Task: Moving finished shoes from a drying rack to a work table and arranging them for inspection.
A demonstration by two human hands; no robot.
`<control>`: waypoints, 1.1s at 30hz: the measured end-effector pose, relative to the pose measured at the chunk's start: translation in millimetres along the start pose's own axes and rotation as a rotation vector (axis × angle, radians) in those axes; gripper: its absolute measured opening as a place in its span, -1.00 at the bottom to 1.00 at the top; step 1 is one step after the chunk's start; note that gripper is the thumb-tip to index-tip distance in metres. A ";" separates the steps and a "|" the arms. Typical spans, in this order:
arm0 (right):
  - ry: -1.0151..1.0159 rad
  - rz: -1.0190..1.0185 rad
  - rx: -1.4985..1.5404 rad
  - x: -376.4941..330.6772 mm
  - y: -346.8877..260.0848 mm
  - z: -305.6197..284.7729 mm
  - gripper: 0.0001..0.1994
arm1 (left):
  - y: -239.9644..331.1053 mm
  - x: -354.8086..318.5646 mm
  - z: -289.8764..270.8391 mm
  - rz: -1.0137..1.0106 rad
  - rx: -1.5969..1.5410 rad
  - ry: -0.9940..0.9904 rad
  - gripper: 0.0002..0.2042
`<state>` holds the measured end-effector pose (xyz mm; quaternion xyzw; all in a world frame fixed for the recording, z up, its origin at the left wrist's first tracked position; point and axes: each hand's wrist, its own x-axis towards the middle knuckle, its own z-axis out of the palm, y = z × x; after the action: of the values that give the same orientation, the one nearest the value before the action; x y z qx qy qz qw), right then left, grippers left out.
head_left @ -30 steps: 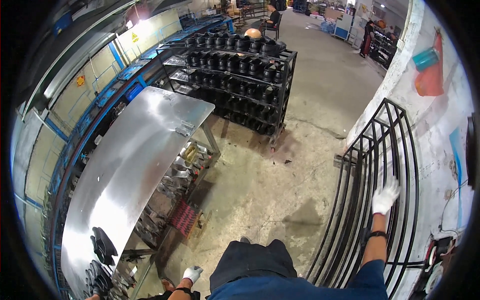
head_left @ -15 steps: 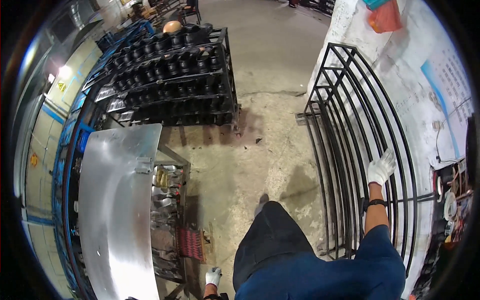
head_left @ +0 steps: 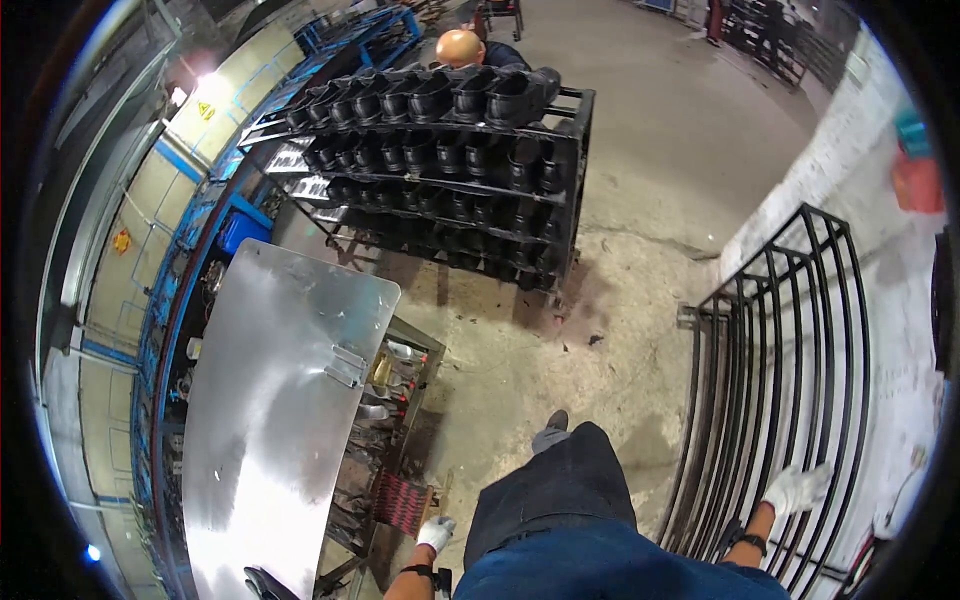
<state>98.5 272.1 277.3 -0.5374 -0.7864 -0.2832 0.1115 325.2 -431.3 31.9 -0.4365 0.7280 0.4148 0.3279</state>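
Note:
My right hand (head_left: pixel 798 490), in a white glove, lies on the upper bars of a long black metal rack (head_left: pixel 775 285) at the right. Its fingers are stretched out over the bars and none wraps around one. At the lower middle my left hand (head_left: pixel 436 532), also white-gloved, hangs beside my leg with fingers loosely bent and nothing seen in it. A red and black woven seat (head_left: pixel 402 503) is just beside that hand. Left of it stretches a big shiny metal sheet (head_left: pixel 280 400) with a small handle-like bracket (head_left: pixel 346 365) near its edge.
A wheeled rack (head_left: pixel 575 190) ahead carries tiers of black boots (head_left: pixel 430 100). Behind it a person (head_left: pixel 462 50) is partly hidden. Silver foot-shaped pieces (head_left: pixel 374 410) lie beside the sheet. A blue bin (head_left: pixel 243 230) stands at the left; a white wall (head_left: pixel 790 200) runs along the right.
The view has turned left and upward, so the racks and sheet appear further right. More of the person behind the boots shows. My right hand still lies on the bars.

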 end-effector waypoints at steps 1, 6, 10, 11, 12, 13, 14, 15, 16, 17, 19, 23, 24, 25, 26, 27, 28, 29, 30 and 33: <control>0.028 -0.003 -0.004 4.2 -14.3 6.5 -0.23 | 20.6 6.9 -8.8 0.028 0.025 0.024 -0.61; -0.058 0.023 -0.137 29.9 -69.1 -9.2 -0.25 | 121.5 42.1 -48.2 0.191 0.117 0.124 -0.57; 0.005 0.036 -0.093 39.6 -101.3 -0.3 -0.26 | 223.8 37.3 -81.3 0.189 0.136 0.136 -0.57; 0.065 -0.025 -0.035 40.3 -111.6 1.2 -0.27 | 235.7 45.5 -87.9 0.199 0.139 0.136 -0.57; 0.125 -0.084 0.023 39.7 -121.9 3.4 -0.27 | 247.5 53.2 -95.2 0.217 0.168 0.180 -0.57; 0.242 -0.152 0.167 35.0 -134.0 10.8 -0.29 | 260.4 62.1 -103.7 0.236 0.197 0.224 -0.57; 0.362 -0.216 0.305 26.8 -148.3 21.7 -0.30 | 275.4 73.2 -112.0 0.255 0.202 0.217 -0.57; 0.264 -0.219 0.619 14.1 -168.3 31.8 -0.39 | 291.0 84.1 -121.1 0.274 0.235 0.255 -0.57; 0.165 -0.224 0.937 -0.2 -191.0 39.2 -0.48 | 306.0 93.4 -129.3 0.292 0.264 0.297 -0.58; -0.008 -0.252 0.971 -18.0 -213.1 30.0 -0.57 | 326.9 98.8 -138.5 0.302 0.199 0.316 -0.56; -0.257 -0.312 1.120 -60.2 -272.3 -0.5 -0.65 | 349.1 131.7 -158.6 0.341 0.249 0.445 -0.60; -0.652 -0.266 1.378 -122.6 -390.3 -54.3 -0.67 | 419.4 174.7 -202.1 0.448 0.455 0.652 -0.65; -0.687 -0.264 1.396 -134.4 -417.7 -57.1 -0.66 | 439.7 183.0 -214.3 0.432 0.500 0.704 -0.66; -0.658 -0.379 1.406 -135.2 -443.0 -88.2 -0.67 | 454.7 189.0 -226.0 0.440 0.498 0.698 -0.64; -0.626 -0.490 1.413 -130.7 -472.5 -128.9 -0.67 | 464.1 198.9 -236.9 0.408 0.479 0.728 -0.63; -0.586 -0.579 1.426 -126.0 -497.6 -164.3 -0.69 | 467.5 213.9 -247.9 0.404 0.497 0.744 -0.62; -0.541 -0.662 1.433 -120.7 -521.3 -195.1 -0.70 | 467.9 231.8 -258.0 0.406 0.517 0.757 -0.62; -0.527 -0.696 1.422 -117.6 -546.1 -219.7 -0.69 | 463.4 248.3 -266.8 0.355 0.552 0.701 -0.59; -0.511 -0.726 1.405 -113.5 -567.3 -242.7 -0.67 | 462.1 263.6 -277.1 0.306 0.589 0.642 -0.56; -0.504 -0.699 1.470 -103.3 -620.5 -295.4 -0.54 | 474.2 287.7 -300.6 0.218 0.673 0.394 -0.45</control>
<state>-462.3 -138.3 266.4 -0.1016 -0.8926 0.4093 0.1597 -256.0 -673.2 73.6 -0.2961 0.9140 0.0942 0.2607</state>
